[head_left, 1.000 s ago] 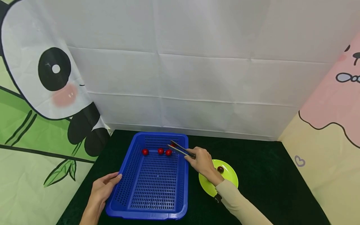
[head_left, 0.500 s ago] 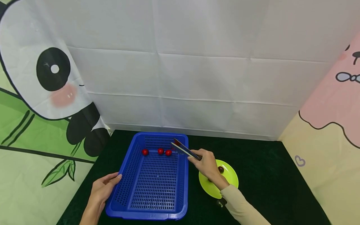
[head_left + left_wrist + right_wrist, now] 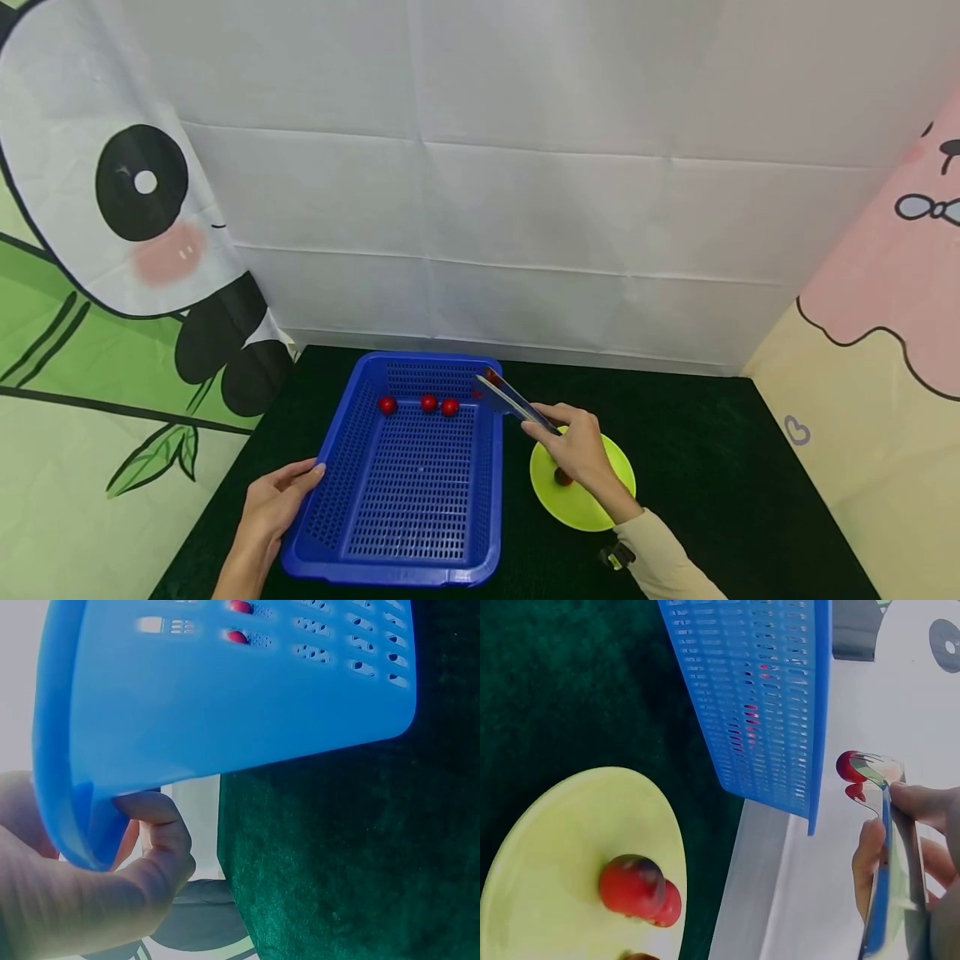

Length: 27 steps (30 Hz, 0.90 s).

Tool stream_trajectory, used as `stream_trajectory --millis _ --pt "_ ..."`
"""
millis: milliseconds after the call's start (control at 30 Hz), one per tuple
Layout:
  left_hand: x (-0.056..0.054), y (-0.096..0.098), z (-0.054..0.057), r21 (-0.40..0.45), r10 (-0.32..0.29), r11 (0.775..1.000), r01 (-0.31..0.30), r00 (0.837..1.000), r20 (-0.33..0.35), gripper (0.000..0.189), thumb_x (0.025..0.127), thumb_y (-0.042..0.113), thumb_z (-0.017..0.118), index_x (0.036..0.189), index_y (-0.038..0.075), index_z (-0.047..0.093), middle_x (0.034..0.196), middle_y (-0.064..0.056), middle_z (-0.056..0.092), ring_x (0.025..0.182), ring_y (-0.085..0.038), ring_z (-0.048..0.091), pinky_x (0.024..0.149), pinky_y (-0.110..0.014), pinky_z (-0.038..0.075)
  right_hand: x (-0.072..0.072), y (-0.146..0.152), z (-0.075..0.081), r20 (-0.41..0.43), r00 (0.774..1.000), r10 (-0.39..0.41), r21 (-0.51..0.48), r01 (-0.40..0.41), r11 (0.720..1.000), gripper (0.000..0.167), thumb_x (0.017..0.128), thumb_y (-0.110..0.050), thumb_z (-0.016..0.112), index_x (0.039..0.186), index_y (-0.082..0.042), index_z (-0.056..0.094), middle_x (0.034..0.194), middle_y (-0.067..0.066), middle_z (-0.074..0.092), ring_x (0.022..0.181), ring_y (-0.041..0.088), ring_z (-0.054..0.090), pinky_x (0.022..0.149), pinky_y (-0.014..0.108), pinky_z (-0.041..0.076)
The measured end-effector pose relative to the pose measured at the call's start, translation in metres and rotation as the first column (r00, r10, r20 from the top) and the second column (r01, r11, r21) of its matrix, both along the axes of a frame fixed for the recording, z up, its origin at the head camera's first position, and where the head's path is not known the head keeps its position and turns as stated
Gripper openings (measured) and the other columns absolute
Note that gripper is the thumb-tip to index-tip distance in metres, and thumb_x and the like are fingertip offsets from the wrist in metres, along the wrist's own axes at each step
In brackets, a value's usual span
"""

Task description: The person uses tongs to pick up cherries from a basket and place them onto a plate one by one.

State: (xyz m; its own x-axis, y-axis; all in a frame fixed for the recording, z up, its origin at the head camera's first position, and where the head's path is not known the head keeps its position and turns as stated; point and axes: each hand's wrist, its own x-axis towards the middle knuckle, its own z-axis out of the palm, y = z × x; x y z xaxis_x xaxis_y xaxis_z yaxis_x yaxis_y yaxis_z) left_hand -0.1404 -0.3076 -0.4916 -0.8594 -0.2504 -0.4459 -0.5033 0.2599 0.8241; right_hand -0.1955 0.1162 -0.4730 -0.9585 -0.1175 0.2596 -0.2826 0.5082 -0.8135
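My left hand (image 3: 273, 504) grips the left rim of a blue plastic basket (image 3: 393, 575); in the left wrist view the fingers curl round that rim. My right hand (image 3: 576, 446) holds metal tongs (image 3: 521, 404), their tips over the basket's far right corner. Between the tips is a red cherry tomato (image 3: 848, 766), clear of the basket in the right wrist view. Three red cherry tomatoes, one of them the left tomato (image 3: 387, 405), lie in the basket's far part. Below the right hand is a lime-green plate (image 3: 588, 518) with dark-red tomatoes (image 3: 632, 886) on it.
A dark green cloth (image 3: 712, 467) covers the table. A white sheet (image 3: 525, 208) hangs behind its far edge, and printed cartoon panels stand at both sides. The plate sits close to the basket's right side.
My right hand has drawn the tongs and the tomato rightward and towards me, from above the basket's inside to its far right corner. My left hand and the basket have stayed put.
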Motion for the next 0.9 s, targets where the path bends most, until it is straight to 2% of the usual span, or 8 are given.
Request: stream_trajectory --millis 167,233,400,533,767,900 --pt "0.000 0.000 0.000 -0.006 -0.003 1.000 0.003 1.000 -0.005 0.074 0.099 0.049 0.066 0.148 -0.003 0.048 0.140 -0.030 0.055 0.114 -0.034 0.063 0.087 -0.044 0.055 0.007 0.012 0.002 0.025 0.999 -0.025 -0.023 0.026 0.999 0.031 0.092 -0.025 0.080 0.120 -0.011 0.077 0.093 -0.002 0.071 0.077 0.016 0.061 0.072 0.029 0.051" --pt "0.001 0.000 0.000 -0.007 -0.004 1.000 0.004 1.000 -0.008 0.074 0.099 0.049 0.066 0.148 -0.003 0.048 0.140 -0.030 0.055 0.114 -0.034 0.063 0.087 -0.044 0.055 0.010 0.017 0.002 0.017 0.999 -0.040 -0.008 0.040 0.999 0.032 0.092 -0.025 0.081 0.120 -0.011 0.077 0.094 -0.003 0.072 0.085 0.016 0.060 0.079 0.032 0.049" --pt "0.001 0.000 0.000 -0.003 -0.004 1.000 0.004 1.000 -0.012 0.074 0.099 0.049 0.066 0.148 -0.003 0.048 0.141 -0.031 0.054 0.114 -0.035 0.063 0.087 -0.044 0.056 0.017 0.028 0.002 -0.002 0.998 -0.056 0.004 0.056 0.998 0.032 0.092 -0.027 0.080 0.120 -0.011 0.077 0.096 -0.004 0.073 0.090 0.017 0.061 0.083 0.035 0.050" --pt "0.002 0.001 0.000 -0.002 0.002 1.000 -0.002 1.000 -0.014 0.073 0.099 0.049 0.066 0.147 -0.003 0.048 0.140 -0.031 0.055 0.110 -0.032 0.065 0.084 -0.042 0.057 0.022 0.036 0.002 -0.006 0.998 -0.063 0.008 0.063 0.998 0.031 0.093 -0.027 0.079 0.120 -0.011 0.077 0.099 -0.004 0.074 0.089 0.014 0.062 0.084 0.034 0.052" --pt "0.002 0.001 0.000 0.016 0.008 1.000 -0.007 1.000 -0.026 0.071 0.099 0.045 0.067 0.147 -0.005 0.049 0.134 -0.028 0.060 0.098 -0.020 0.067 0.079 -0.037 0.058 0.031 0.049 0.000 0.074 0.994 -0.082 -0.040 0.085 0.996 0.032 0.094 -0.027 0.078 0.122 -0.012 0.076 0.095 0.003 0.069 0.064 0.016 0.061 0.055 0.028 0.054" --pt "0.003 0.001 0.001 0.018 0.012 1.000 -0.012 1.000 -0.029 0.071 0.099 0.045 0.067 0.147 -0.004 0.049 0.133 -0.027 0.061 0.094 -0.016 0.067 0.078 -0.035 0.058 0.037 0.058 -0.003 0.101 0.990 -0.100 -0.042 0.105 0.994 0.033 0.093 -0.027 0.079 0.122 -0.011 0.075 0.095 0.005 0.068 0.063 0.016 0.061 0.055 0.027 0.054"
